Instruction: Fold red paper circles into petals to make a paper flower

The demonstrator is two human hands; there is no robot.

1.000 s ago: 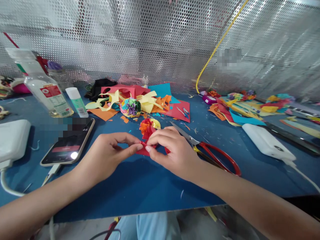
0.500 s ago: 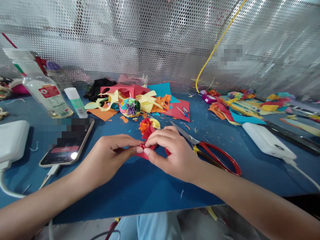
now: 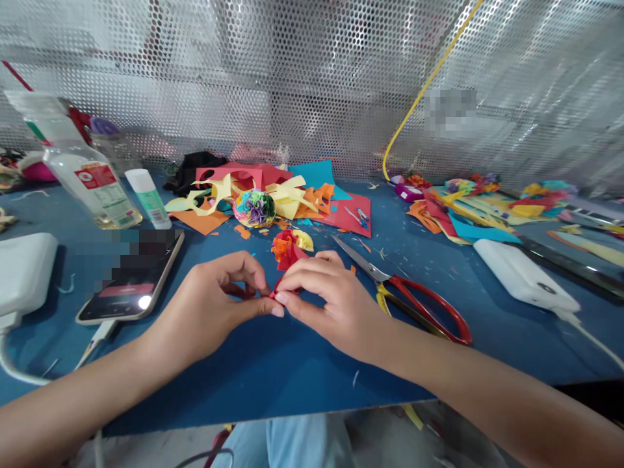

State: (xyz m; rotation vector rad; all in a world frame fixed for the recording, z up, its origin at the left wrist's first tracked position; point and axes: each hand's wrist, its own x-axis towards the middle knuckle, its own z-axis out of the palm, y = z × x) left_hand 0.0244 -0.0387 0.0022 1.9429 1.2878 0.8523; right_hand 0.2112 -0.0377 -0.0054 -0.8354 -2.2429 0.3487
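Perforated silvery sheet (image 3: 312,84) behind blue tabletop (image 3: 273,370); hands (image 3: 336,304) together, pinching small red paper (image 3: 276,286).

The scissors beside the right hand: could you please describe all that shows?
The scissors have grey, metal-looking blades, a glossy red handle and a yellow and dark one partly hidden behind the right hand. They lie on the blue tabletop, tips pointing away and leftward; whether the hand touches them is unclear.

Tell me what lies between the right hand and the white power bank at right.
The head view shows red-handled scissors between the right hand and that power bank, on the blue table.
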